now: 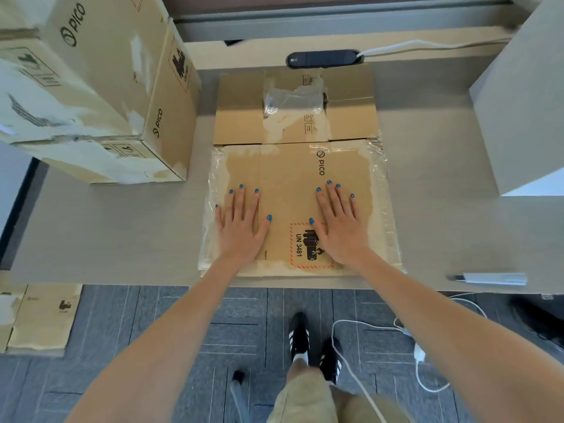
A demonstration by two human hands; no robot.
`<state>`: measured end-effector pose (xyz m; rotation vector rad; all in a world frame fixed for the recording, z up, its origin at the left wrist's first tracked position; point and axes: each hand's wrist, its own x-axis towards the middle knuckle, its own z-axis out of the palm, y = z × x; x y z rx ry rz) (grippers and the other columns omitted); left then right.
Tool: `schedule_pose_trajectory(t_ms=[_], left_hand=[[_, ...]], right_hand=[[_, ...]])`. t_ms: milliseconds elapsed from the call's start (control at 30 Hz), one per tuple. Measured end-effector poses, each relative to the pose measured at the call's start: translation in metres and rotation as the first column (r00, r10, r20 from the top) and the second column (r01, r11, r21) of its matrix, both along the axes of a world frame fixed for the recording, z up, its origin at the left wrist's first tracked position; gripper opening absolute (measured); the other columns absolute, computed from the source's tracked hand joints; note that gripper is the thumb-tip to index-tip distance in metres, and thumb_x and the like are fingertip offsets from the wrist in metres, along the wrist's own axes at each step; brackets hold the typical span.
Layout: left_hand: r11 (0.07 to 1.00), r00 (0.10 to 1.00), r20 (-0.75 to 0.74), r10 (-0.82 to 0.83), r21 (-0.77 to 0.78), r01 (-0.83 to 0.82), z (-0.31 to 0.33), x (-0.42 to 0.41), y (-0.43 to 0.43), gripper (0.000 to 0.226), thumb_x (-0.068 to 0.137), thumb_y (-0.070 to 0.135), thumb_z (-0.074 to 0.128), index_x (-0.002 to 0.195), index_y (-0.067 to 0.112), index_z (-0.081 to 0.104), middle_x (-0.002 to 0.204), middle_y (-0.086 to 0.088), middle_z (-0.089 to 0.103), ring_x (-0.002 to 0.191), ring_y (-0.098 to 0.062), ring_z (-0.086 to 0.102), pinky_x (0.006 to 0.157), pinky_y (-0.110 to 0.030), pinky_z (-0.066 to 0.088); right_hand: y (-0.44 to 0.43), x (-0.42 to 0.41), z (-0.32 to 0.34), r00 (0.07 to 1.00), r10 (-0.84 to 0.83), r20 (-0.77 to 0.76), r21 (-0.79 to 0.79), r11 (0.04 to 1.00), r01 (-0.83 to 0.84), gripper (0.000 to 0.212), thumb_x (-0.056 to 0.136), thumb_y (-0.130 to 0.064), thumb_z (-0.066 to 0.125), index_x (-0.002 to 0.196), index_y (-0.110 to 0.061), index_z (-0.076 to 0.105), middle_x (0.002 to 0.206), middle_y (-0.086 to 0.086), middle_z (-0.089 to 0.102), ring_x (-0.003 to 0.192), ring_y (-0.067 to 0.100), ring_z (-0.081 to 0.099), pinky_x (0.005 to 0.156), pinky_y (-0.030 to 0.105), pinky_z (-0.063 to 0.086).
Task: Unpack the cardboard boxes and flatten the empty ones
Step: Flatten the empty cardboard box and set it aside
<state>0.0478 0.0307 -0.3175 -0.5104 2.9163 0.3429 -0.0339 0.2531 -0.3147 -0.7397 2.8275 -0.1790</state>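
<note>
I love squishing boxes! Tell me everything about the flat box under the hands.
The flat box is brown cardboard, lying on the desk at its front edge. It shows a PICO logo and a red-bordered UN 3481 label. Wrinkled clear tape lines its sides; its far flaps lie flat. The left hand and right hand press it with straight fingers.

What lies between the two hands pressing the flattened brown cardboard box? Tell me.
Head view: between left hand and right hand, only the flattened brown cardboard box, bare apart from its red-bordered UN 3481 label.
</note>
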Motion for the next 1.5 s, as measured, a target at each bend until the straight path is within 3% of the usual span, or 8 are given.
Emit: schedule_pose_trajectory(t_ms=[200,333,533,800,967,1133,1267,1500], left_hand=[[0.957,0.956,-0.111,0.272,0.141,-0.256,0.034,-0.007,-0.009,0.066,0.099,0.033,0.050,0.155,0.030,0.017,0.165,-0.011,0.003,0.151,-0.031,0.003,0.121,-0.051,0.004],[0.809,0.828,0.045,0.559,0.188,-0.557,0.043,-0.015,-0.024,0.075,0.095,0.037,0.057,0.154,0.022,0.012,0.157,-0.020,0.019,0.141,-0.039,0.021,0.113,-0.052,0.024],[0.745,0.797,0.096,0.596,0.304,-0.594,0.051,-0.032,-0.040,0.078,0.086,0.028,0.073,0.144,0.016,0.022,0.134,-0.020,0.037,0.120,-0.039,0.040,0.089,-0.041,0.036],[0.502,0.706,0.231,0.669,0.560,-0.659,0.032,-0.040,-0.080,0.104,0.041,0.036,0.093,0.127,0.013,0.040,0.126,-0.010,0.055,0.111,-0.030,0.058,0.096,-0.049,0.050],[0.572,0.757,0.142,0.638,0.571,-0.589,0.067,-0.039,-0.064,0.083,0.062,0.018,0.089,0.128,0.014,0.040,0.120,0.000,0.041,0.108,-0.022,0.046,0.093,-0.038,0.041],[0.552,0.766,0.052,0.641,0.662,-0.507,0.082,-0.038,-0.052,0.061,0.083,0.004,0.067,0.134,0.015,0.036,0.115,0.002,0.045,0.080,-0.015,0.049,0.087,-0.035,0.043],[0.554,0.763,-0.002,0.646,0.689,-0.467,0.090,-0.034,-0.043,0.054,0.088,-0.003,0.061,0.132,0.015,0.037,0.109,0.008,0.045,0.070,0.001,0.042,0.066,-0.024,0.038],[0.546,0.740,-0.104,0.664,0.744,-0.386,0.123,-0.015,-0.015,0.053,0.086,-0.004,0.063,0.127,0.018,0.038,0.132,0.004,0.044,0.102,-0.018,0.049,0.087,-0.033,0.043]], right_hand=[[0.004,-0.011,0.029,0.959,-0.278,0.056,-0.050,0.958,0.281,0.073,0.097,-0.040,0.036,0.154,-0.015,-0.002,0.161,0.012,-0.004,0.149,0.027,-0.003,0.120,0.050,0.005],[0.017,-0.016,0.037,0.832,-0.543,0.115,0.069,0.840,0.539,0.089,0.093,-0.053,0.044,0.152,-0.009,-0.006,0.159,0.020,-0.003,0.147,0.037,0.001,0.118,0.054,0.010],[0.014,-0.032,0.045,0.701,-0.690,0.180,-0.059,0.704,0.708,0.106,0.072,-0.050,0.077,0.146,-0.006,0.014,0.143,0.019,0.031,0.131,0.036,0.031,0.107,0.047,0.030],[0.019,-0.051,0.048,0.549,-0.806,0.221,-0.054,0.552,0.832,0.094,0.066,-0.048,0.082,0.131,0.001,0.037,0.132,0.020,0.041,0.123,0.036,0.038,0.105,0.041,0.030],[0.017,-0.056,0.069,0.589,-0.784,0.195,-0.181,0.562,0.807,0.062,0.078,-0.029,0.073,0.125,-0.002,0.043,0.128,0.016,0.045,0.121,0.034,0.041,0.099,0.039,0.032],[0.015,-0.053,0.089,0.626,-0.721,0.297,-0.248,0.575,0.780,0.031,0.089,-0.016,0.057,0.113,-0.008,0.040,0.099,0.014,0.059,0.083,0.032,0.054,0.067,0.037,0.041],[0.014,-0.044,0.100,0.678,-0.677,0.287,-0.330,0.595,0.733,0.027,0.089,-0.008,0.050,0.114,-0.010,0.040,0.090,0.011,0.059,0.077,0.031,0.055,0.063,0.037,0.044],[0.027,-0.026,0.133,0.716,-0.651,0.252,-0.426,0.590,0.686,0.022,0.090,-0.007,0.048,0.107,-0.012,0.036,0.079,0.006,0.056,0.071,0.029,0.055,0.061,0.037,0.044]])
